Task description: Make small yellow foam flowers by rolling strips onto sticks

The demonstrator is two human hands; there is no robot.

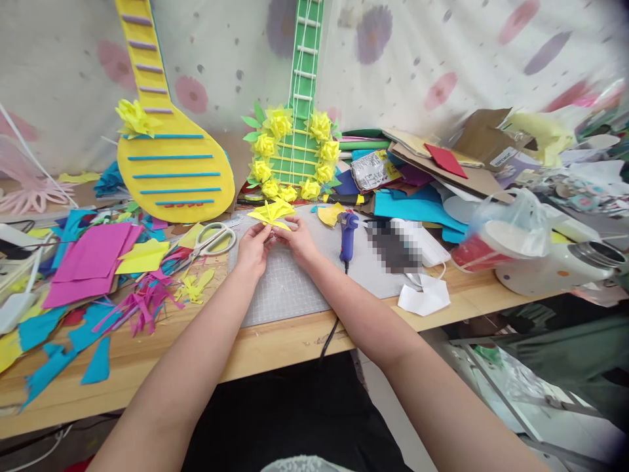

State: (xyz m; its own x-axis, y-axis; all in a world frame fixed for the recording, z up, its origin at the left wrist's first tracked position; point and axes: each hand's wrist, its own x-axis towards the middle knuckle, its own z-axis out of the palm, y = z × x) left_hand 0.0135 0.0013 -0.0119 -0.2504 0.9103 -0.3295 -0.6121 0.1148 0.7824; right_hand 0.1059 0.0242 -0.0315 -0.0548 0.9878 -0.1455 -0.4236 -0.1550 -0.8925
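Observation:
Between my two hands, above the grey cutting mat (280, 288), is a yellow paper flower (272, 212) with pointed petals. My left hand (254, 248) pinches its left underside, and my right hand (297, 237) grips it from the right. Some fingertips are hidden beneath the petals. Just behind stands a green paper guitar (295, 154) with white strings and a ring of yellow paper flowers. To its left leans a yellow lute-shaped cutout (174, 170) with blue strips and one yellow flower. A purple hot glue gun (348, 239) rests on the mat, right of my right hand.
Scissors (213, 240) lie left of my hands, beside magenta paper sheets (93, 262) and blue scraps (95, 360). Rightward are a white face mask (423, 295), a red-and-white cup (496, 246) in plastic and a metal-rimmed bottle (550, 269). Cardboard and paper pile up (442, 170) behind. The glue gun's cord crosses the table's front edge.

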